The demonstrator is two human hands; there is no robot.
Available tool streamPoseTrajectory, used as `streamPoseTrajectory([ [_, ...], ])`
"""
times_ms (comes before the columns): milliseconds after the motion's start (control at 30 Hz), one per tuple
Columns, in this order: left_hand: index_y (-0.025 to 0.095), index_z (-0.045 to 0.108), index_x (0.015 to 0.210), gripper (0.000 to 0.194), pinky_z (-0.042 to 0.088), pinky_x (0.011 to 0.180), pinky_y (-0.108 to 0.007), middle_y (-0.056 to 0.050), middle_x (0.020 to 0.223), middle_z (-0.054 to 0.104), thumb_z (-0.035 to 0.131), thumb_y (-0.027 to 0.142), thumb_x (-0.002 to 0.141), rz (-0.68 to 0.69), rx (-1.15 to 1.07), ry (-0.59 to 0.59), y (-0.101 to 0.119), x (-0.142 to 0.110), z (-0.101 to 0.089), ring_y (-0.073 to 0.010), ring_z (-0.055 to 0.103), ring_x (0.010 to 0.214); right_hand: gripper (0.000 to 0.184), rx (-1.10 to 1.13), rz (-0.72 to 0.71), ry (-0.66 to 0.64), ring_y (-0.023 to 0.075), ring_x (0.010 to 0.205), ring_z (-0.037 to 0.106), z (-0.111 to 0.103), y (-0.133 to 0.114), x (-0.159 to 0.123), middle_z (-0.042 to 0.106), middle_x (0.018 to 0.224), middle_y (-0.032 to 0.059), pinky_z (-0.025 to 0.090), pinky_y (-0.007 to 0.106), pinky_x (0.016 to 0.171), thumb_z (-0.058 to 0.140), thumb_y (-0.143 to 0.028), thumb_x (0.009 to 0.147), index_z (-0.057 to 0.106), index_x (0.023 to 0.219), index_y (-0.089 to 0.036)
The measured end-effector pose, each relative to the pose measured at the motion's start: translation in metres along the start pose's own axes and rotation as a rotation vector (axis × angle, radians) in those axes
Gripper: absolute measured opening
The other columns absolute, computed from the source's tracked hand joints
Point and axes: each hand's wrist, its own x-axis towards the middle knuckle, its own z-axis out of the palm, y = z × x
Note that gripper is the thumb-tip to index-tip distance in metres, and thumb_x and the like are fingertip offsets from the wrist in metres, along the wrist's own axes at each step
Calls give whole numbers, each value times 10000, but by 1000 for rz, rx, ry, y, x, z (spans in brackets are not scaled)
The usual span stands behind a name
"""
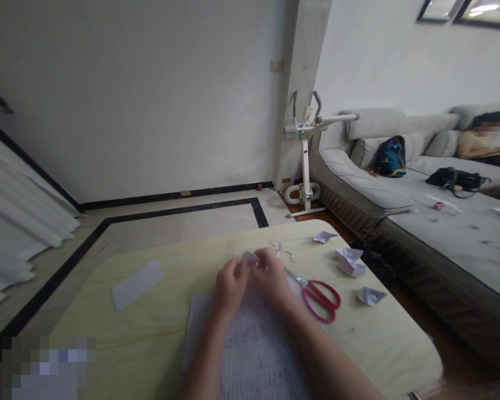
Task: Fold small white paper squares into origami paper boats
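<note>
Between the fingertips of my left hand [232, 283] and my right hand [271, 278] is a small folded piece of white paper [250, 257]. Both hands are closed on it, above the far end of a written sheet of lined paper [254, 344]. Scissors with red handles [323, 300] lie just right of my right hand, blades toward it. A few thin paper scraps [279, 249] are scattered beyond that hand. Folded paper shapes [350, 261] sit along the table's right side. To the left lies a plain white paper strip [136, 284], apart from my left hand.
The pale wooden table [158, 344] has rounded corners. Right of it stands a grey sofa [450, 239] with a blue backpack [391, 156], a black bag [456, 179] and a seated person [483, 141]. White exercise equipment [305, 155] stands by the wall; a white curtain [16, 222] hangs at left.
</note>
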Motion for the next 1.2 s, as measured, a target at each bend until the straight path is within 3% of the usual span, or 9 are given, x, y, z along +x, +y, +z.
streamPoseTrajectory([
  [233, 173, 607, 786, 223, 447, 632, -229, -21, 734, 643, 463, 338, 830, -34, -94, 6, 2, -2, -2, -153, 598, 693, 92, 13, 20, 13, 124, 588, 487, -1, -1, 1, 538, 654, -13, 373, 227, 537, 530, -153, 715, 562, 797, -180],
  [567, 141, 588, 637, 405, 440, 551, -249, -23, 594, 588, 448, 482, 804, -358, -439, 35, 13, 4, -8, -161, 549, 589, 151, 46, -119, -19, 135, 661, 498, -4, -6, -1, 543, 729, 1, 397, 233, 589, 534, -67, 662, 569, 743, -189],
  [767, 166, 522, 620, 257, 383, 555, -213, 28, 586, 505, 508, 359, 789, -192, -329, 24, 10, 2, -8, -128, 484, 602, 220, 118, -221, -78, 173, 816, 521, -6, -12, -1, 549, 877, 37, 437, 286, 725, 546, -56, 640, 591, 805, -193],
  [967, 172, 488, 608, 225, 349, 521, -201, 46, 571, 452, 511, 322, 774, -233, -346, 6, 8, 4, -8, -116, 449, 576, 330, 252, -49, -40, 164, 807, 536, -3, -10, -1, 572, 861, 28, 446, 279, 720, 437, -29, 630, 581, 881, -188],
  [1200, 160, 558, 690, 254, 382, 538, -203, 26, 623, 533, 509, 388, 792, -243, -369, -42, 8, 3, -7, -126, 507, 602, 161, 476, 158, -46, 146, 677, 554, -4, -5, 4, 578, 739, -1, 451, 257, 635, 498, -174, 733, 565, 880, -182],
])
